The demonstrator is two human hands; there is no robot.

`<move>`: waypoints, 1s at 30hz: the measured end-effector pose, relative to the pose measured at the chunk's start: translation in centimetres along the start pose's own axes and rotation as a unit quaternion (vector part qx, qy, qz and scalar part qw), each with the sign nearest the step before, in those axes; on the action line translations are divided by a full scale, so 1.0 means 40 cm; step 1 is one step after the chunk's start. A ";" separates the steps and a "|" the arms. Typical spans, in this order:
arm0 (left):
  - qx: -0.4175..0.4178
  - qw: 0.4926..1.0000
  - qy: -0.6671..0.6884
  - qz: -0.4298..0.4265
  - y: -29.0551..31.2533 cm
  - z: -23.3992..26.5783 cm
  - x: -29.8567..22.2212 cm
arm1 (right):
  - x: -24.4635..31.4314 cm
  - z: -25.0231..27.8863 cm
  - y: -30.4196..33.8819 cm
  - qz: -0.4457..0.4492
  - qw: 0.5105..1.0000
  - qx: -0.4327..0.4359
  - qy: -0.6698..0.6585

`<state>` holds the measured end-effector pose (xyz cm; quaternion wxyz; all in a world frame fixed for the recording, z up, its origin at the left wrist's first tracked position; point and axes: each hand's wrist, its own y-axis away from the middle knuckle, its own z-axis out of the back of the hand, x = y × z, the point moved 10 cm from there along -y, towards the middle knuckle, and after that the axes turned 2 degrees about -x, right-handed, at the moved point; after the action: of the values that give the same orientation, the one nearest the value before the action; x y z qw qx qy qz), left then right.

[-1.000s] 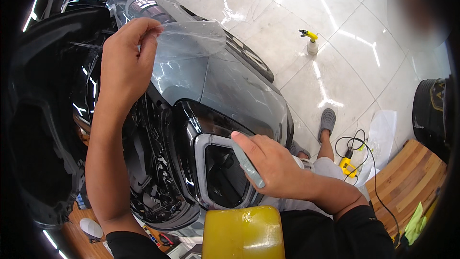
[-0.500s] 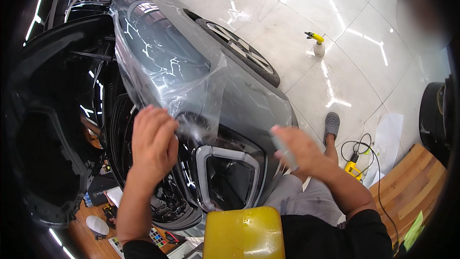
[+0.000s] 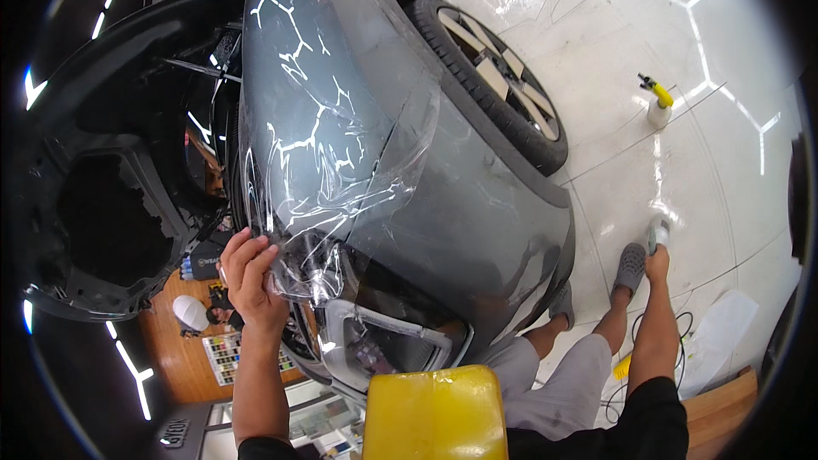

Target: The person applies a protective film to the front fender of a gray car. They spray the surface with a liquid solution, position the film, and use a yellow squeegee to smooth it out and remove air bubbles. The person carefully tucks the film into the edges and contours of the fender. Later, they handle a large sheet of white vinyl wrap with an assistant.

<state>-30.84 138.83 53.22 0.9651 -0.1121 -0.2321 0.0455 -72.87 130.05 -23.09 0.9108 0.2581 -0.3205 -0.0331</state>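
Clear film (image 3: 328,149) lies over the upper part of the grey car panel (image 3: 456,234), by the raised black hood (image 3: 85,128). Flat-ish and glossy up top; bunched and creased at the near end, just above the grey-edged opening (image 3: 383,341). A see-through flap reaches right toward the wheel (image 3: 494,68).

Left grip (image 3: 252,277): bare fingers bent, pinching the film's near left corner. Right grip (image 3: 657,247): arm stretched out right, well apart from the film, over the white floor (image 3: 609,179). A pale grey piece (image 3: 661,226) shows there, but it's small and soft in the view, so can't tell if the fingers are closed on it.

Handling, judged by looks: film light, thin, floppy; likely stretchy and clingy, slick if wet. Creases easily, could tear if yanked. Best hold: outer corners and rim, thumb against fingertips, spread wide, off the middle. The loose right-hand flap looks like the good second hold. Panel itself is stiff and fixed; gloss probably scratches.

Also around: spray bottle with yellow head (image 3: 659,106) upright on the floor, yellow block (image 3: 434,417) at the bottom edge.
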 end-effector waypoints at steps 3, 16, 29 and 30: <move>0.038 0.999 -0.001 -0.037 -0.026 -0.022 -0.004 | -0.020 -0.020 -0.002 -0.089 0.995 0.051 0.001; 0.111 0.940 0.229 -0.227 -0.164 0.040 -0.033 | 1.590 0.624 0.717 0.562 0.766 -0.132 -0.282; 0.072 0.919 0.257 -0.288 -0.134 -0.012 -0.044 | 1.579 0.583 0.721 0.545 0.738 -0.109 -0.382; 0.075 0.919 0.262 -0.287 -0.127 -0.013 -0.044 | 1.578 0.584 0.725 0.548 0.738 -0.106 -0.380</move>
<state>-31.98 133.54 53.20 0.9687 0.0236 0.0108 -0.2469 -39.95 130.38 42.38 0.5956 -0.0942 -0.7202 0.3431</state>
